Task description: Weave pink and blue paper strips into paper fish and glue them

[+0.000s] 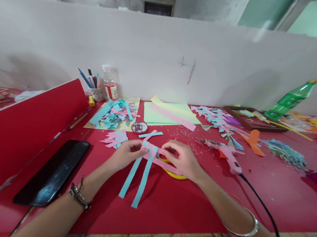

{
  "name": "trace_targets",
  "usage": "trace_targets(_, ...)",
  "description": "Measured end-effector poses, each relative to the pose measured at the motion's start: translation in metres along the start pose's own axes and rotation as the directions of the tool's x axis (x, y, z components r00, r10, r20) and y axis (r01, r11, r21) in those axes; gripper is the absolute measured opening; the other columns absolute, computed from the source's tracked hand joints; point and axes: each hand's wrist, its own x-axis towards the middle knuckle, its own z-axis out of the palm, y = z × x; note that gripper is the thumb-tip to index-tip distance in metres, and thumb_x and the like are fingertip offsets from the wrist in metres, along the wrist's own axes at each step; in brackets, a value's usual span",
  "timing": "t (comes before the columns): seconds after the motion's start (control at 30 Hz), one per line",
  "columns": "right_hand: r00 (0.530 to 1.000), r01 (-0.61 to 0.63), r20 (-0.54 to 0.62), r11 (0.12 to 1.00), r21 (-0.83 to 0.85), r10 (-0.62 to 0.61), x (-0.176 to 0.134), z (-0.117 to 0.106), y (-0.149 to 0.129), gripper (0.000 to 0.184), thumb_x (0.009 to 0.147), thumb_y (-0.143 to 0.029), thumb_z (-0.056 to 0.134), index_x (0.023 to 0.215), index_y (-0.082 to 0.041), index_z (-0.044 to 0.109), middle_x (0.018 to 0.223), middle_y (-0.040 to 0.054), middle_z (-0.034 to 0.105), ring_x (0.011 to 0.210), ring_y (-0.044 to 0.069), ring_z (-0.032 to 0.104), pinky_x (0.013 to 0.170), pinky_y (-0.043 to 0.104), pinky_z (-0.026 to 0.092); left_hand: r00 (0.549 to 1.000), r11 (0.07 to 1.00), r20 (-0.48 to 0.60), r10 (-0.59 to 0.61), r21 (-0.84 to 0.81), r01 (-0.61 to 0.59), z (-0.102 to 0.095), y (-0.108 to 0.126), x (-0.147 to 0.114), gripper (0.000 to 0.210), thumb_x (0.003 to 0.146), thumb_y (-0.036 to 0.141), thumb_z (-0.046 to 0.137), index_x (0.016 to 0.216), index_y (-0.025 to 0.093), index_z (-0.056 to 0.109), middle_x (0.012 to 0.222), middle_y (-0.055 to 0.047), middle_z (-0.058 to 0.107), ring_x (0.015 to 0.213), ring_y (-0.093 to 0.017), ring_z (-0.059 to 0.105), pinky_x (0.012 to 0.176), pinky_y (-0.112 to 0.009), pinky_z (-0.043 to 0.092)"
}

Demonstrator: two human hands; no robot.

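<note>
At centre, the left hand (128,153) and right hand (181,159) pinch woven strips (150,148), probably for tautness. A glue gun (226,154) lies handy at three o'clock.

Red table (182,215) against white partition (143,49)

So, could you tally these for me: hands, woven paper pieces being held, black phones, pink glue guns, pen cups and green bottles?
Hands: 2 (left hand, right hand)
Held woven paper piece: 1
Black phone: 1
Pink glue gun: 1
Pen cup: 1
Green bottle: 1
Total: 7
</note>
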Motion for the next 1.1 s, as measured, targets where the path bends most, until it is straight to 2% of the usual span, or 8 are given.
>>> trace_targets(0.27, 0.975, -0.184, 0.145, 0.977, 0.107, 0.167, 0.0, 0.001, 0.005, 0.023, 0.078, -0.037, 0.05, 0.073, -0.018, 0.062, 0.067, 0.0001, 0.061, 0.06, 0.011, 0.053, 0.055, 0.022, 0.039, 0.997, 0.984, -0.079, 0.003, 0.18, 0.011, 0.0, -0.003, 0.001, 0.036, 0.08, 0.039, 0.046, 0.055, 0.015, 0.051, 0.05, 0.005, 0.051, 0.046, -0.007, 0.042, 0.048, -0.019, 0.032)
trace_targets(0.43, 0.96, -0.278, 0.093, 0.91, 0.308, 0.263, 0.001, -0.003, 0.008, 0.021, 0.075, -0.037, 0.053, 0.075, -0.017, 0.061, 0.073, 0.0017, 0.062, 0.068, 0.014, 0.057, 0.06, 0.024, 0.044, 0.977, 0.979, -0.2, 0.07, 0.2, -0.03, 0.001, -0.008, 0.003, 0.02, 0.075, 0.036, 0.054, 0.082, 0.017, 0.055, 0.075, 0.0, 0.06, 0.068, -0.013, 0.054, 0.061, -0.023, 0.041)
trace_targets(0.6, 0.919, -0.182, -0.219, 0.846, 0.501, 0.327, 0.004, -0.005, 0.011, 0.017, 0.072, -0.035, 0.058, 0.075, -0.018, 0.057, 0.067, -0.0011, 0.059, 0.057, 0.01, 0.053, 0.058, 0.024, 0.043, 0.809, 0.904, -0.505, 0.3, 0.422, -0.072, -0.002, -0.013, 0.005, 0.029, 0.074, 0.03, 0.056, 0.101, 0.02, 0.049, 0.104, -0.006, 0.049, 0.101, -0.02, 0.044, 0.088, -0.034, 0.036)
trace_targets(0.7, 0.862, -0.174, -0.24, 0.705, 0.688, 0.447, 0.005, -0.003, 0.012, 0.018, 0.068, -0.035, 0.062, 0.073, -0.019, 0.056, 0.069, -0.0014, 0.06, 0.057, 0.009, 0.055, 0.056, 0.022, 0.043, 0.746, 0.942, -0.619, 0.244, 0.335, -0.031, -0.004, -0.012, 0.005, 0.022, 0.078, 0.033, 0.049, 0.096, 0.021, 0.049, 0.1, -0.005, 0.05, 0.098, -0.019, 0.045, 0.087, -0.034, 0.036)
trace_targets(0.8, 0.835, -0.188, -0.128, 0.495, 0.848, 0.535, 0.006, 0.001, 0.014, 0.02, 0.062, -0.035, 0.067, 0.069, -0.02, 0.056, 0.07, -0.0025, 0.06, 0.063, 0.009, 0.056, 0.058, 0.021, 0.043, 0.823, 0.995, -0.564, 0.071, 0.095, -0.02, -0.004, -0.01, 0.005, 0.018, 0.081, 0.034, 0.04, 0.084, 0.019, 0.051, 0.084, -0.003, 0.054, 0.081, -0.016, 0.051, 0.075, -0.029, 0.041)
trace_targets(0.9, 0.842, -0.221, -0.013, 0.368, 0.903, 0.539, 0.007, 0.008, 0.017, 0.021, 0.057, -0.034, 0.071, 0.064, -0.019, 0.058, 0.065, -0.0038, 0.057, 0.059, 0.006, 0.051, 0.057, 0.019, 0.042, 0.939, 1.0, -0.342, 0.015, -0.003, -0.018, 0.003, -0.008, 0.003, 0.02, 0.078, 0.034, 0.045, 0.084, 0.018, 0.055, 0.087, -0.004, 0.059, 0.083, -0.017, 0.054, 0.076, -0.029, 0.042)
trace_targets(1.0, 0.847, -0.286, 0.053, 0.37, 0.884, 0.529, 0.004, 0.017, 0.016, 0.02, 0.057, -0.033, 0.071, 0.062, -0.019, 0.059, 0.054, -0.0061, 0.05, 0.048, 0.004, 0.04, 0.046, 0.018, 0.035, 0.993, 0.997, -0.114, 0.033, -0.06, -0.04, 0.014, -0.004, -0.001, 0.026, 0.074, 0.034, 0.053, 0.095, 0.018, 0.055, 0.1, -0.006, 0.06, 0.091, -0.018, 0.055, 0.08, -0.03, 0.044)
trace_targets(1.1, 0.871, -0.354, 0.115, 0.449, 0.821, 0.477, 0.001, 0.026, 0.01, 0.018, 0.061, -0.033, 0.068, 0.067, -0.019, 0.06, 0.051, -0.0066, 0.046, 0.044, 0.004, 0.037, 0.044, 0.019, 0.031, 0.998, 0.99, -0.03, 0.062, -0.127, -0.065, 0.022, 0.0, -0.003, 0.026, 0.075, 0.032, 0.054, 0.097, 0.018, 0.056, 0.094, -0.005, 0.062, 0.086, -0.017, 0.058, 0.077, -0.029, 0.045)
